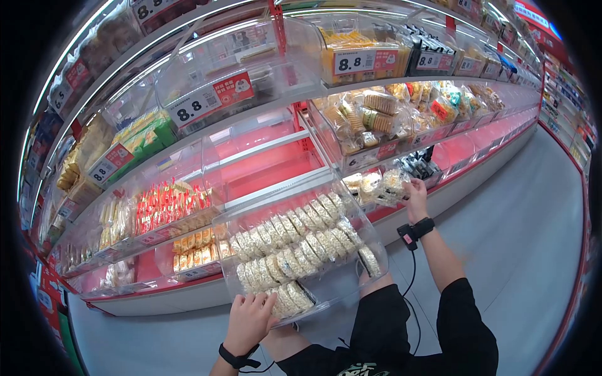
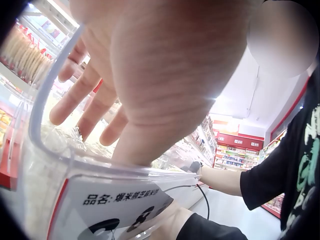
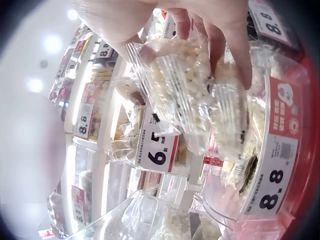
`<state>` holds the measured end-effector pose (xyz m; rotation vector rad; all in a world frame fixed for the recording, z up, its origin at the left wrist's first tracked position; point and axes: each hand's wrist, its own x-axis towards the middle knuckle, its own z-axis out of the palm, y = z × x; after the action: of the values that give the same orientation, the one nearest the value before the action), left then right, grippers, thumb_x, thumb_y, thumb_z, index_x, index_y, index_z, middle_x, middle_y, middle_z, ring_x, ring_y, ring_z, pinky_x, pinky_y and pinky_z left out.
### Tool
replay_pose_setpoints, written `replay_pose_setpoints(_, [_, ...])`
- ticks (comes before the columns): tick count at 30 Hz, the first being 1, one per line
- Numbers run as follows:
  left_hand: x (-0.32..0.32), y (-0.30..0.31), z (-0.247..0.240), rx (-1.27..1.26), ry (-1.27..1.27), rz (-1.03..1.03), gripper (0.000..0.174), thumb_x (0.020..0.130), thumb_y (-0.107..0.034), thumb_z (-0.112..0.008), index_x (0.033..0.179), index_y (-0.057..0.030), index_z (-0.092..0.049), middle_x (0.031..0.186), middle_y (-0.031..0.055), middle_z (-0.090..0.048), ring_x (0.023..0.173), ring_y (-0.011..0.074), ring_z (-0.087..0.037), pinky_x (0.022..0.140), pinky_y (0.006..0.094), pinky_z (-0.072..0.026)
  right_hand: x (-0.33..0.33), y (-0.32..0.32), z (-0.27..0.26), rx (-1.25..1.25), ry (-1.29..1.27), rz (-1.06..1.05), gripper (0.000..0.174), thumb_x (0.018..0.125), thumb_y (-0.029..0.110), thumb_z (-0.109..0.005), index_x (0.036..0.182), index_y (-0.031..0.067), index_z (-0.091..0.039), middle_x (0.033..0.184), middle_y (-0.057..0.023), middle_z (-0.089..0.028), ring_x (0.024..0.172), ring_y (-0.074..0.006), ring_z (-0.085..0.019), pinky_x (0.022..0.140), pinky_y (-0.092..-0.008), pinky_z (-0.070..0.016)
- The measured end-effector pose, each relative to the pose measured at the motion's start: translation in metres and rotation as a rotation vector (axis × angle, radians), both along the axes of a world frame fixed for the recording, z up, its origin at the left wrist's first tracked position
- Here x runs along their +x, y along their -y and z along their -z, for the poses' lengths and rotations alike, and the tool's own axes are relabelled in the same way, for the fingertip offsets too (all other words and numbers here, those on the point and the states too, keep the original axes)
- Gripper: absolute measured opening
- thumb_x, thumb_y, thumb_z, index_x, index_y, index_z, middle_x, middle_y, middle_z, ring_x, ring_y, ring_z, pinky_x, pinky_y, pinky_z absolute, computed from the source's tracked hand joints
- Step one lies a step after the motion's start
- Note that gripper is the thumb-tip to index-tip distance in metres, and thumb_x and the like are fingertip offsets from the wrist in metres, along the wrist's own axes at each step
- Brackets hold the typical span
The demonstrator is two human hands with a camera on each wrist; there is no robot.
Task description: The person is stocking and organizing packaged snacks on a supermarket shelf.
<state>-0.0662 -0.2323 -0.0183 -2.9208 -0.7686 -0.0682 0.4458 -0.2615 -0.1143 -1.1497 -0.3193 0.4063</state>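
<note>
A clear plastic bin (image 1: 342, 283) sits tilted over the person's knees, holding rows of individually wrapped puffed rice cakes (image 1: 285, 262). The left hand (image 1: 251, 318) reaches over the bin's near wall, its fingers loosely extended against the end of the nearest row. In the left wrist view, those fingers (image 2: 92, 107) hang down inside the wall above the wrappers. Out at the lower shelf, the right hand (image 1: 415, 197) pinches wrapped puffed rice cakes (image 3: 182, 90) between thumb and fingers. They hang beside a shelf bin with a price label (image 3: 272, 185), where similar packs (image 3: 242, 170) stand.
A red-backed gap (image 1: 266, 166) shows in the shelf behind the bin. Bagged biscuits (image 1: 376, 113) fill the bin above the right hand. Red-wrapped snacks (image 1: 172, 203) stand at the left. A black cable (image 1: 414, 313) runs from the right wrist camera past the leg.
</note>
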Motion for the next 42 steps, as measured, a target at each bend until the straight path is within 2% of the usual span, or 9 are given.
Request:
replay_pose_setpoints(2, [-0.001, 0.000, 0.000, -0.008, 0.001, -0.002, 0.061, 0.068, -0.033, -0.082, 0.122, -0.0122, -0.061, 0.105, 0.0016, -0.063, 0.097, 0.0203, -0.057, 0.082, 0.0367, -0.0392, -0.003, -0.029, 0.017, 0.164, -0.119, 0.147, 0.042, 0.084, 0.018, -0.073, 0.114, 0.0087, -0.047, 0.103, -0.0035, -0.057, 0.088, -0.0130, -0.057, 0.068, -0.0291, -0.0490])
replay_pose_setpoints(6, [-0.003, -0.001, 0.001, 0.002, 0.023, 0.023, 0.060, 0.070, -0.034, -0.080, 0.122, -0.0120, -0.060, 0.103, 0.0020, -0.062, 0.093, 0.0202, -0.058, 0.080, 0.0366, -0.0395, -0.009, -0.090, 0.063, -0.273, 0.496, 0.525, 0.049, 0.084, 0.022, -0.074, 0.116, -0.0012, -0.045, 0.115, -0.0195, -0.054, 0.108, -0.0351, -0.055, 0.094, -0.0429, -0.0438])
replay_pose_setpoints(14, [-0.005, -0.003, 0.008, 0.036, 0.043, 0.037, 0.063, 0.068, -0.036, -0.081, 0.122, -0.0134, -0.060, 0.104, 0.0011, -0.062, 0.093, 0.0196, -0.058, 0.081, 0.0366, -0.0402, 0.015, -0.100, 0.037, -1.109, 1.136, 0.266, 0.054, 0.095, 0.041, -0.054, 0.137, 0.0084, -0.047, 0.144, -0.0274, -0.043, 0.130, -0.0386, -0.045, 0.104, -0.0499, -0.0377])
replay_pose_setpoints(19, [-0.004, -0.002, 0.006, 0.022, 0.035, 0.018, 0.063, 0.068, -0.036, -0.081, 0.123, -0.0129, -0.060, 0.105, 0.0015, -0.062, 0.095, 0.0196, -0.057, 0.082, 0.0365, -0.0397, 0.015, -0.067, 0.013, -0.757, 1.208, 0.373, 0.033, 0.095, 0.034, -0.053, 0.110, 0.0087, -0.068, 0.117, -0.0188, -0.065, 0.106, -0.0364, -0.062, 0.091, -0.0478, -0.0461])
replay_pose_setpoints(23, [-0.005, -0.001, 0.005, -0.005, 0.051, 0.001, 0.063, 0.068, -0.035, -0.081, 0.122, -0.0124, -0.060, 0.105, 0.0019, -0.062, 0.095, 0.0196, -0.057, 0.083, 0.0367, -0.0397, -0.047, -0.023, -0.050, -0.391, 1.100, 0.028, 0.017, 0.089, 0.015, -0.062, 0.085, -0.0004, -0.066, 0.084, -0.0167, -0.066, 0.077, -0.0297, -0.066, 0.065, -0.0376, -0.0507])
replay_pose_setpoints(26, [-0.001, 0.000, 0.004, -0.019, 0.059, -0.018, 0.062, 0.067, -0.032, -0.082, 0.122, -0.0121, -0.060, 0.106, 0.0017, -0.062, 0.096, 0.0199, -0.057, 0.084, 0.0369, -0.0398, -0.121, 0.017, -0.101, -0.127, 1.284, -0.282, 0.005, 0.084, 0.004, -0.064, 0.085, -0.0010, -0.063, 0.082, -0.0131, -0.064, 0.073, -0.0279, -0.063, 0.067, -0.0363, -0.0510])
replay_pose_setpoints(32, [-0.001, 0.002, 0.006, -0.022, 0.078, -0.027, 0.061, 0.066, -0.028, -0.082, 0.121, -0.0113, -0.060, 0.107, 0.0014, -0.062, 0.098, 0.0203, -0.057, 0.085, 0.0369, -0.0398, -0.181, 0.050, -0.088, -0.697, 2.134, -0.640, 0.077, 0.073, 0.022, -0.079, 0.141, 0.0116, -0.044, 0.144, -0.0229, -0.041, 0.121, -0.0409, -0.051, 0.095, -0.0425, -0.0477])
replay_pose_setpoints(36, [-0.002, 0.003, 0.004, -0.035, 0.099, -0.022, 0.061, 0.067, -0.026, -0.082, 0.122, -0.0110, -0.060, 0.108, 0.0019, -0.062, 0.098, 0.0206, -0.057, 0.086, 0.0371, -0.0399, -0.178, 0.046, -0.093, -0.589, 2.050, -0.994, 0.094, 0.067, 0.028, -0.085, 0.146, 0.0132, -0.038, 0.146, -0.0252, -0.039, 0.129, -0.0474, -0.043, 0.090, -0.0488, -0.0509])
replay_pose_setpoints(42, [-0.003, 0.003, 0.008, -0.037, 0.120, -0.014, 0.060, 0.067, -0.026, -0.081, 0.122, -0.0118, -0.060, 0.109, 0.0021, -0.062, 0.100, 0.0208, -0.057, 0.087, 0.0373, -0.0399, -0.227, -0.017, -0.117, -0.440, 2.118, -0.835, 0.109, 0.057, 0.036, -0.091, 0.148, 0.0151, -0.035, 0.147, -0.0253, -0.037, 0.134, -0.0472, -0.038, 0.085, -0.0598, -0.0508])
